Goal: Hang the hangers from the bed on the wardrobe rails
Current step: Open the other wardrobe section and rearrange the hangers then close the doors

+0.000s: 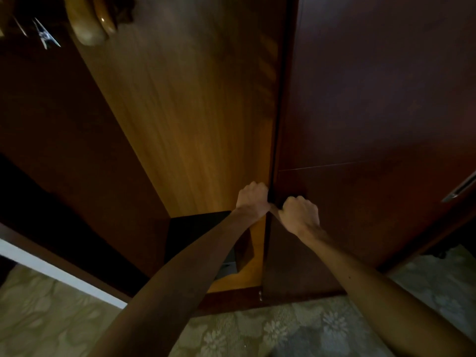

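I stand in front of a dark wooden wardrobe. Its sliding door (373, 112) fills the right side, and its dark edge (277, 124) runs down the middle. My left hand (252, 198) grips that edge from the left, fingers curled round it. My right hand (300, 212) grips the same edge from the right, just below. Inside the open compartment, wooden hangers (88, 20) hang at the top left, next to a metal clip (46, 36). The rail itself is out of view.
The lit inner wall (193, 112) of the wardrobe shows behind the door edge. A dark box (201, 235) sits on the wardrobe floor. A metal handle (461, 188) is on the door at far right. Patterned carpet (257, 331) lies underfoot.
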Tool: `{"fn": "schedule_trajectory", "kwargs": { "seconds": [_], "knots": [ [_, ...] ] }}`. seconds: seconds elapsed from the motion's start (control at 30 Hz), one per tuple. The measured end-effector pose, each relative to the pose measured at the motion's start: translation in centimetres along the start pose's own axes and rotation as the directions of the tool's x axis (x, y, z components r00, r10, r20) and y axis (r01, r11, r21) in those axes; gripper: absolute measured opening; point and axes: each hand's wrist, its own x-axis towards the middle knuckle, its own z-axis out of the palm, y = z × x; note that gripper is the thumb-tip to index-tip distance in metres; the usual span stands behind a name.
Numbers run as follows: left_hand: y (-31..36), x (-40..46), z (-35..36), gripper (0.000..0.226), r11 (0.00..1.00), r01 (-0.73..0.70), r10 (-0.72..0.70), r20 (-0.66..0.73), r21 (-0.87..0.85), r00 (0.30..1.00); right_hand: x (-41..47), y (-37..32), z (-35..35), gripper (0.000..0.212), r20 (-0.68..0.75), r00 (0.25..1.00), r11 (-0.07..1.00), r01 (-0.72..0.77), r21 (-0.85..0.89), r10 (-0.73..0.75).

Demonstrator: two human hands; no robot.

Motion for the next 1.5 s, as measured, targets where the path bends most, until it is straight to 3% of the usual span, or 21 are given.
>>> {"fn": "schedule_trajectory", "kwargs": {
  "seconds": [0.07,0.2,0.37,0.43,0.53,0.67,0.83,0.9,0.97,1.03,1.13,1.2,1.33,1.5],
  "knots": [
    [-0.3,-0.4,0.1,0.007,0.998,0.031,-0.031,0.001,-0.046,1.0,-0.1,-0.3,-0.2,0.054,0.015,0.999,0.998,-0.033,0.062,0.032],
    [-1.1,-0.8,-0.7,0.025,0.997,0.02,-0.023,-0.033,-0.08,0.999,-0.2,-1.3,-0.7,0.047,-0.003,0.999,0.994,-0.031,0.107,0.032],
    [-2.3,-1.7,-4.7,0.029,0.997,0.034,-0.04,-0.083,-0.074,0.996,-0.2,-4.7,-3.0,0.037,-0.003,0.998,0.981,0.061,0.182,-0.062],
    [-2.7,-2.0,-7.6,0.028,0.993,0.052,-0.068,-0.151,-0.107,0.986,-0.2,-7.0,-4.8,0.027,0.017,0.993,0.962,0.106,0.253,-0.114],
    [-3.5,-2.4,-13.0,0.027,0.968,0.023,-0.105,-0.322,-0.25,0.941,-0.1,-10.6,-8.6,0.021,-0.086,0.981,0.906,0.192,0.377,-0.173],
    [-5.0,-3.5,-21.2,0.029,0.939,-0.113,-0.105,-0.583,-0.325,0.806,0.3,-15.4,-15.7,0.005,-0.37,0.898,0.86,0.371,0.35,-0.237],
    [-6.4,-3.4,-33.1,0.019,0.927,-0.286,-0.078,-0.872,-0.241,0.483,2.3,-20.9,-24.9,0.038,-0.67,0.728,0.768,0.511,0.387,-0.147],
    [-6.8,-2.8,-37.9,0.021,0.921,-0.308,-0.103,-0.91,-0.24,0.403,3.6,-23.1,-28.2,0.052,-0.757,0.646,0.746,0.551,0.374,-0.099],
    [-7.6,-1.1,-42.4,0.03,0.906,-0.247,-0.216,-0.877,-0.343,0.428,5.1,-25.4,-30.9,0.068,-0.802,0.592,0.767,0.55,0.332,-0.077],
    [-8.5,1.1,-46.3,0.039,0.843,-0.134,-0.368,-0.739,-0.521,0.564,6.9,-27.7,-33.0,0.084,-0.796,0.596,0.814,0.511,0.277,-0.103],
    [-8.7,4.0,-49.7,0.032,0.61,-0.054,-0.405,-0.369,-0.791,0.837,9.6,-30.8,-34.8,0.097,-0.718,0.675,0.887,0.422,0.188,-0.169],
    [-8.7,5.6,-50.3,0.033,0.508,-0.01,-0.322,-0.2,-0.861,0.925,11.1,-32.2,-35.4,0.096,-0.618,0.766,0.918,0.355,0.178,-0.176],
    [-8.9,9.0,-49.6,0.039,0.33,0.053,-0.212,-0.02,-0.942,0.977,13.2,-33.2,-35.0,0.082,-0.441,0.889,0.932,0.257,0.257,-0.123],
    [-8.2,11.4,-48.8,0.04,0.255,-0.004,-0.12,-0.036,-0.967,0.992,14.6,-33.1,-34.1,0.066,-0.506,0.859,0.896,0.282,0.343,-0.077]
  ]
}}
